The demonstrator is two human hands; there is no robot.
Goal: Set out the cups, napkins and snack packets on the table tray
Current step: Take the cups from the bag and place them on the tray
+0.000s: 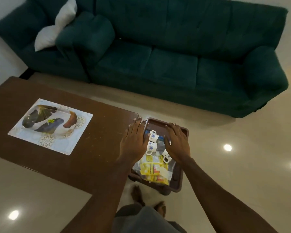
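A brown plastic container stands on the floor at the right end of the table. It holds three white cups with blue flowers, one at the back, one in the middle and one partly under my right hand. Yellow snack packets in clear wrap lie at its near end. My left hand hovers over the container's left rim, fingers spread, holding nothing. My right hand is spread over the cups, empty too. The patterned white tray lies on the brown table, to the left.
A dark green sofa with a white cushion stands behind the table across a strip of glossy floor. My bare feet are just in front of the container.
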